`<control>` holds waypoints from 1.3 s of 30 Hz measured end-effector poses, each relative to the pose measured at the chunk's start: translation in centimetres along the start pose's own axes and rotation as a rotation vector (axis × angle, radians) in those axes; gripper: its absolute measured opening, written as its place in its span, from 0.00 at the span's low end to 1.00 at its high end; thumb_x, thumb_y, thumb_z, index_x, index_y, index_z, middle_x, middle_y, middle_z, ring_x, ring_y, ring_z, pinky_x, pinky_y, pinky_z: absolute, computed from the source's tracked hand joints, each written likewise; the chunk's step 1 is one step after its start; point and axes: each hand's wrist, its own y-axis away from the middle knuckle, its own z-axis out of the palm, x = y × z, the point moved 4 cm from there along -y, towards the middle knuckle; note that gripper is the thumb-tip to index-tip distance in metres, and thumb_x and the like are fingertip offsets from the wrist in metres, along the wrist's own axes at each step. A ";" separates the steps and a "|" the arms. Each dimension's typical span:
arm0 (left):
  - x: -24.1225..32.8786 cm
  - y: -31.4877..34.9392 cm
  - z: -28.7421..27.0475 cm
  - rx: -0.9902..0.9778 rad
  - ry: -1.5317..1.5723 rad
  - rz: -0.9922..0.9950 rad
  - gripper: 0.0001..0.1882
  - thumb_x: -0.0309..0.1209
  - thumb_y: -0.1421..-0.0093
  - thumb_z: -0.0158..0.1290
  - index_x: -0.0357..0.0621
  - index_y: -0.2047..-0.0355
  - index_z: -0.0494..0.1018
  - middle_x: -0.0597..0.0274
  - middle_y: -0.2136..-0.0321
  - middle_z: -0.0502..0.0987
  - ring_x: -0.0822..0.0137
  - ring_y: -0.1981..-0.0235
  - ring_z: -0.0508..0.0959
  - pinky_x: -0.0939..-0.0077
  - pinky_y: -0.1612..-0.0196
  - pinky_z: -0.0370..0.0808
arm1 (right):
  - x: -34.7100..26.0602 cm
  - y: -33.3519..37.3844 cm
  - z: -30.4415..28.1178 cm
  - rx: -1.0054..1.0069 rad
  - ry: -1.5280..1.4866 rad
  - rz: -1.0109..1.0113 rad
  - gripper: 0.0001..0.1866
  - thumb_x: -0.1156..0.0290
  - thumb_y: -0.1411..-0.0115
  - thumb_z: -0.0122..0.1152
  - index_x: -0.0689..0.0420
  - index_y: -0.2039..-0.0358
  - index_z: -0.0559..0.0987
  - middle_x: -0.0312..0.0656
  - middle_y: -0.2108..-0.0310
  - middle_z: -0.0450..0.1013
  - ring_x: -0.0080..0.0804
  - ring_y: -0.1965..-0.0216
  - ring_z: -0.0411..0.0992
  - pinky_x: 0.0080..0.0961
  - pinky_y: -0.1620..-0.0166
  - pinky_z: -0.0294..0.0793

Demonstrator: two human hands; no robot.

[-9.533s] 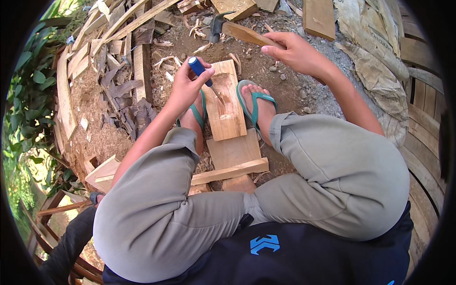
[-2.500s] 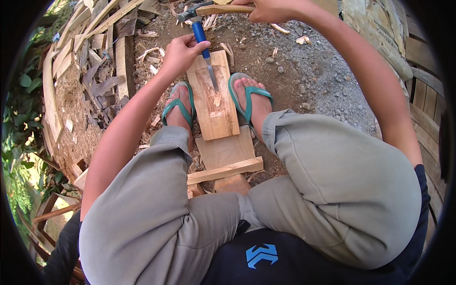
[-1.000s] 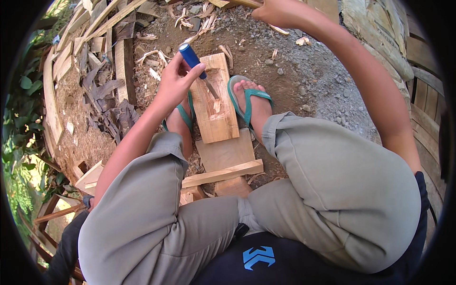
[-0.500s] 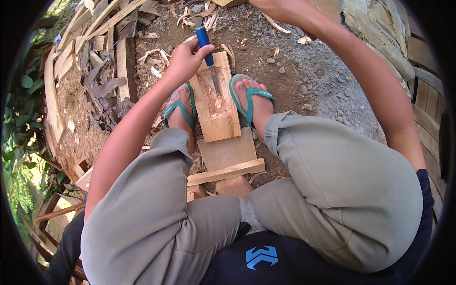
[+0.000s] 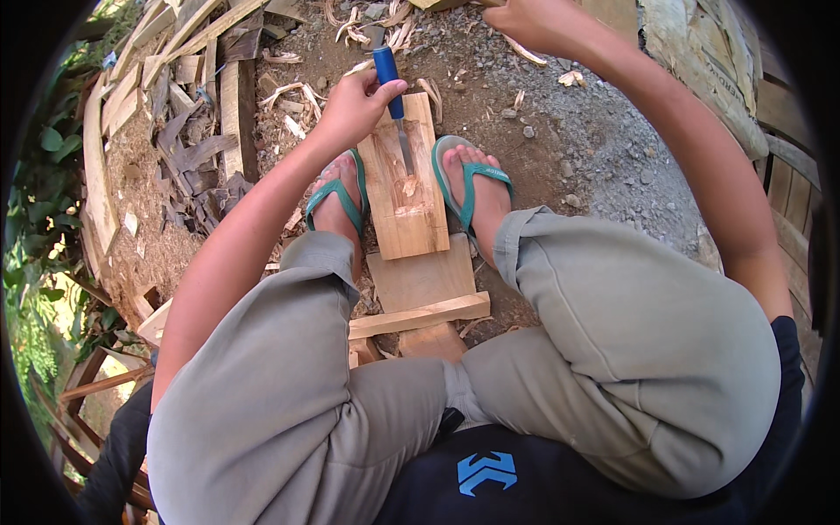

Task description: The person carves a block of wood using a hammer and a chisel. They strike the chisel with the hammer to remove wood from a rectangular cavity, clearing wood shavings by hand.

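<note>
My left hand (image 5: 357,107) is closed around the blue handle of a chisel (image 5: 388,80). The chisel's metal blade slants down into a rough hollow cut in a pale wooden block (image 5: 411,234), and a raised wood chip lies at its tip. That block rests between my feet, its near end over a flat board (image 5: 424,280). Beyond it to the right, at the top edge, my right hand (image 5: 544,26) is curled closed; what it grips is cut off by the frame. Near its fingers, a piece of wood (image 5: 435,3) shows at the edge.
My sandalled feet (image 5: 479,188) flank the block. A narrow wooden strip (image 5: 420,315) crosses the board's near end. Scrap wood (image 5: 234,114) and dark bark pieces are heaped at left, and curled shavings (image 5: 302,96) litter the dirt. Grey gravel (image 5: 621,166) and a worn sack (image 5: 700,70) lie at right.
The view has shifted slightly, so the scene sits a little further right. My right hand has moved a little rightward; my left hand keeps the chisel in the same hollow.
</note>
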 end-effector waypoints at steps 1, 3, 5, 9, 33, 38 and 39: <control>0.0 -0.1 0.2 -0.016 0.020 -0.003 0.23 0.44 0.32 0.58 0.31 0.57 0.79 0.58 0.67 0.82 0.75 0.64 0.75 0.72 0.57 0.74 | 0.8 -0.2 0.9 0.012 0.013 -0.063 0.27 0.78 0.44 0.52 0.50 0.43 0.81 0.53 0.62 0.82 0.39 0.61 0.79 0.36 0.56 0.77; 0.5 -0.5 0.2 -0.013 0.019 0.013 0.23 0.44 0.32 0.58 0.30 0.57 0.78 0.58 0.67 0.83 0.74 0.64 0.76 0.71 0.57 0.74 | 3.6 -1.5 2.7 -0.076 0.147 -0.210 0.27 0.78 0.45 0.52 0.50 0.44 0.81 0.49 0.64 0.82 0.36 0.65 0.78 0.33 0.60 0.77; 0.8 0.1 0.4 0.014 -0.008 0.025 0.22 0.44 0.32 0.57 0.30 0.58 0.78 0.59 0.68 0.82 0.74 0.66 0.74 0.71 0.58 0.73 | 2.6 -2.0 2.5 -0.219 0.291 -0.270 0.28 0.78 0.45 0.52 0.49 0.43 0.81 0.47 0.65 0.82 0.34 0.67 0.78 0.32 0.62 0.77; 0.5 0.0 0.4 0.000 0.011 0.025 0.22 0.43 0.31 0.57 0.31 0.60 0.78 0.61 0.71 0.80 0.74 0.69 0.71 0.69 0.62 0.72 | 1.5 -0.6 1.2 -0.060 0.125 -0.114 0.29 0.78 0.47 0.52 0.45 0.44 0.81 0.53 0.64 0.82 0.44 0.64 0.80 0.39 0.60 0.78; 2.4 8.9 -0.9 -0.239 0.408 0.169 0.13 0.34 0.32 0.58 0.42 0.54 0.69 0.57 0.57 0.82 0.73 0.63 0.80 0.78 0.67 0.76 | 4.1 1.4 1.0 -0.039 0.114 -0.026 0.30 0.78 0.44 0.53 0.43 0.41 0.79 0.48 0.70 0.81 0.33 0.70 0.78 0.33 0.66 0.75; 1.8 9.5 -1.5 -0.217 0.461 0.121 0.13 0.33 0.31 0.57 0.43 0.52 0.67 0.54 0.54 0.81 0.73 0.63 0.79 0.77 0.64 0.77 | 4.4 2.2 2.4 -0.125 0.036 -0.078 0.31 0.80 0.45 0.52 0.44 0.41 0.79 0.50 0.66 0.82 0.35 0.66 0.79 0.33 0.62 0.77; 1.3 8.7 -1.1 -0.175 0.465 0.123 0.13 0.33 0.30 0.56 0.43 0.52 0.67 0.54 0.54 0.81 0.73 0.64 0.78 0.77 0.64 0.76 | 4.4 2.2 2.5 -0.122 0.039 -0.117 0.31 0.80 0.45 0.52 0.44 0.41 0.79 0.50 0.66 0.82 0.35 0.66 0.79 0.33 0.62 0.77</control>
